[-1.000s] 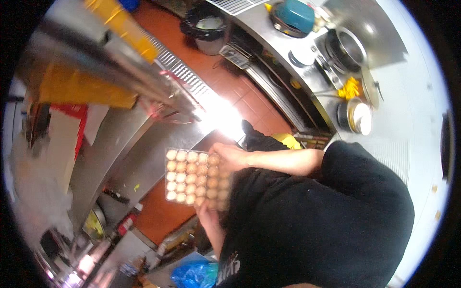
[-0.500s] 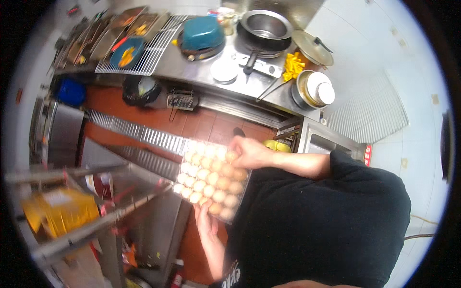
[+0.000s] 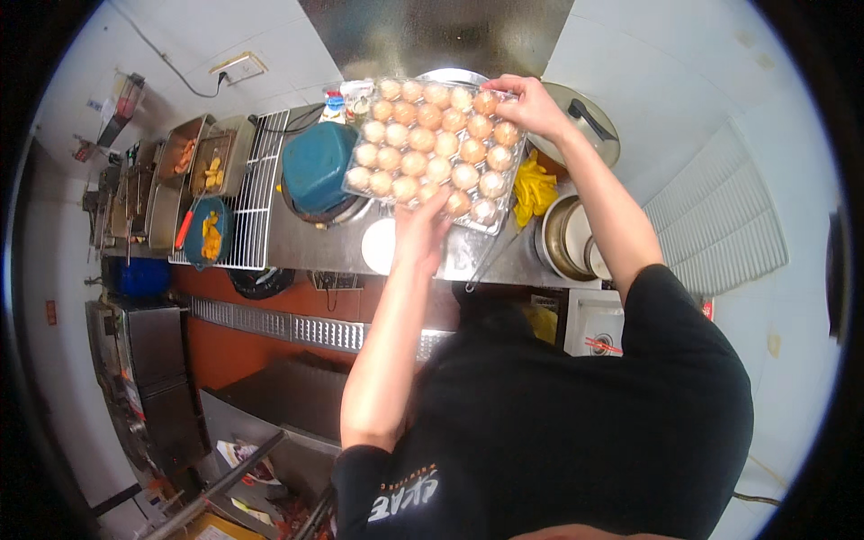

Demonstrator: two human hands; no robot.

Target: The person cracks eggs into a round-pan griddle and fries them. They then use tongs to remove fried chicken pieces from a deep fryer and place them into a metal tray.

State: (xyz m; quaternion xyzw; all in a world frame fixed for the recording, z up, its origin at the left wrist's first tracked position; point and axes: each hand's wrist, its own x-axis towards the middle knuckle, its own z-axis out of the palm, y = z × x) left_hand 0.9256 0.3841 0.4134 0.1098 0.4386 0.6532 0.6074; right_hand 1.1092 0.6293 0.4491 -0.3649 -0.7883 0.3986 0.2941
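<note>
Two hands hold egg tray (image 3: 432, 148), left hand (image 3: 421, 236) fingers beneath, right hand (image 3: 531, 103) gripping far corner

From my remote feed: egg tray (image 3: 432, 148) hiding most of a steel pot (image 3: 454, 76) behind it, my left hand (image 3: 421, 236) half tucked beneath the tray's near edge, far-left pan (image 3: 184, 155) contents too small to identify.

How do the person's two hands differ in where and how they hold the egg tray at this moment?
The left hand grips the egg tray at its near edge, fingers spread up against it, while the right hand clasps the far right corner from above. The left arm reaches straight up from below; the right arm bends in from the side. Both are bare and both hold the tray.
</note>
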